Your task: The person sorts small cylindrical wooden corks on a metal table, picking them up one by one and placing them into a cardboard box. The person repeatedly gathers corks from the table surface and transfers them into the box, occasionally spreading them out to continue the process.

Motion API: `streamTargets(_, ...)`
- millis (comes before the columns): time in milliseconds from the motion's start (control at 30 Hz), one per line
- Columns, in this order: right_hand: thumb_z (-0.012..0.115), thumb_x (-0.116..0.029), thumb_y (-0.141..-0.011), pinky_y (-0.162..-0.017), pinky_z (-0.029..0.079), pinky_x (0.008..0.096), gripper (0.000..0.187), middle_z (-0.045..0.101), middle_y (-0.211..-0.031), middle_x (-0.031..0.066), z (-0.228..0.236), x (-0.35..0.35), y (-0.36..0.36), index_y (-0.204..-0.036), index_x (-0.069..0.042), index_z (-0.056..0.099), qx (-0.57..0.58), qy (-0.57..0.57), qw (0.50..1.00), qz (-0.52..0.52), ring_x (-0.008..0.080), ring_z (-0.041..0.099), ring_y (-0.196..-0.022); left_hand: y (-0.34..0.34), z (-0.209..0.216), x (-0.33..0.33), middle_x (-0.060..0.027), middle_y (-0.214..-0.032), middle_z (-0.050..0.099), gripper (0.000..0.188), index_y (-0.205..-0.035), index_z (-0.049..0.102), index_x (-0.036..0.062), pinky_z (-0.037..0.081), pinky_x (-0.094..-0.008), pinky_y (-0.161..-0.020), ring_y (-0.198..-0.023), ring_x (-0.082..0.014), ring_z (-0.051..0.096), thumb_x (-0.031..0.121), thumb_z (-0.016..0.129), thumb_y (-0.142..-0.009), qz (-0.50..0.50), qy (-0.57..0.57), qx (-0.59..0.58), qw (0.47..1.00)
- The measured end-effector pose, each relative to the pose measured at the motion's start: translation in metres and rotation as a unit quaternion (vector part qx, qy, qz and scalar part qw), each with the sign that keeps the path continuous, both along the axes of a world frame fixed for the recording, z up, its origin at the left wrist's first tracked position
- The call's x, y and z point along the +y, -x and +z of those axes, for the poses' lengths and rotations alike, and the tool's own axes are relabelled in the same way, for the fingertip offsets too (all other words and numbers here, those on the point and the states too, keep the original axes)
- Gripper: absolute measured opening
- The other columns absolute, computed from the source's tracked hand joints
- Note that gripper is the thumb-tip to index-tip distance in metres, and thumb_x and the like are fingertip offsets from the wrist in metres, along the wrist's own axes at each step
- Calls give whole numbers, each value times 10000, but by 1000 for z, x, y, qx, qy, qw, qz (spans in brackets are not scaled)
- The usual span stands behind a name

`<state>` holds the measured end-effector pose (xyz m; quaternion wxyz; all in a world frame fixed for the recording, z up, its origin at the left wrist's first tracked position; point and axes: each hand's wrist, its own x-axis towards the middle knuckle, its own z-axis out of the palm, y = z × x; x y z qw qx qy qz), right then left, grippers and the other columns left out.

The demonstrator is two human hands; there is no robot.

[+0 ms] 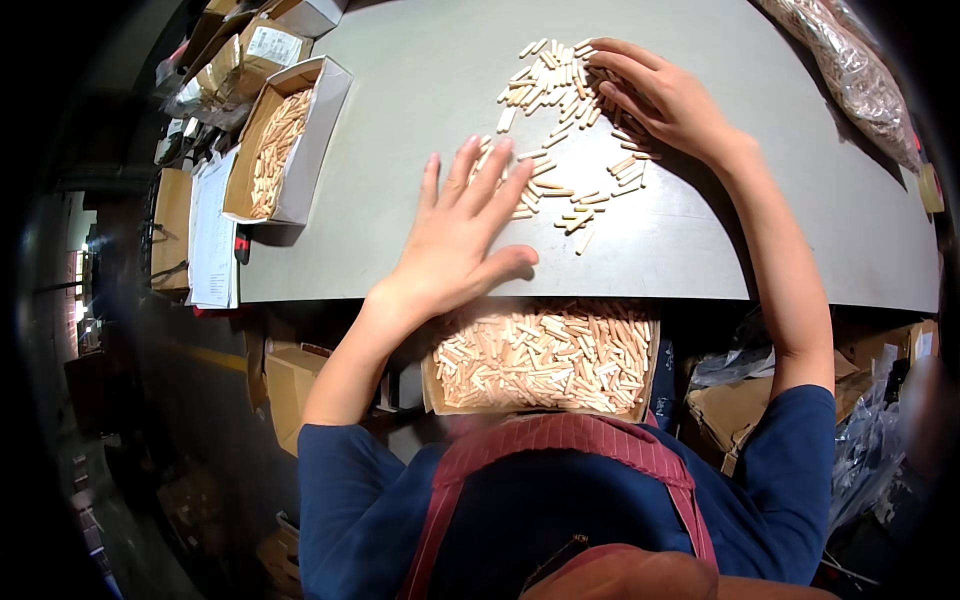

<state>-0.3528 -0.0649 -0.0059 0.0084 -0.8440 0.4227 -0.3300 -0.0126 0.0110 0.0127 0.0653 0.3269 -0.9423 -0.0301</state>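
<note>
Short wooden dowels [548, 88] lie loosely scattered on the grey tabletop [410, 90]. My left hand [465, 215] is over the near left side of the scatter, its fingers spread and nothing gripped. Some dowels are hidden beneath its fingertips. At the far right of the scatter, my right hand [665, 95] reaches in with curved fingers held apart, the tips at the dowels. Its palm side is hidden, and no held dowel shows. Below the table edge, close to my body, sits an open box [432, 388] filled with many more dowels.
A white cardboard box [318, 150] of dowels stands at the table's left, beside papers [212, 230] and a wrapped carton [262, 60]. A clear plastic bag [850, 70] lies at the far right. Cardboard and plastic wrap [865, 440] are below the table on the right.
</note>
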Motion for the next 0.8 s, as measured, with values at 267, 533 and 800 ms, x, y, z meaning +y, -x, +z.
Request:
streamTargets(267,620,-267,-1087,-972,597,417,384,599,-1514,84,1,0,1,-1440,-115,612,32,-27,999,-4,342,699,-1181,-36,-4,-4,-315,-1706,237,934,-1652,279,-15,114,-587,-1302,-1596,-485,203,602,586,-1021,80,-57,74,992)
streamTargets(533,606,-280,-1095,-995,590,415,395,601,-1512,88,-1,0,1,-1458,-125,601,39,-30,999,-16,342,691,-1209,-11,-3,2,-335,-1693,241,992,-1645,265,-39,108,-590,-1301,-1596,-478,214,646,586,-1004,52,-28,34,998)
streamTargets(800,656,-160,-1052,-1003,587,415,384,606,-1502,106,0,-1,1,-1428,-94,617,36,12,999,19,352,678,-1221,26,4,-5,-177,-1332,615,443,-1304,674,37,444,-480,-1070,-1238,-364,573,257,764,-931,-17,-5,235,972)
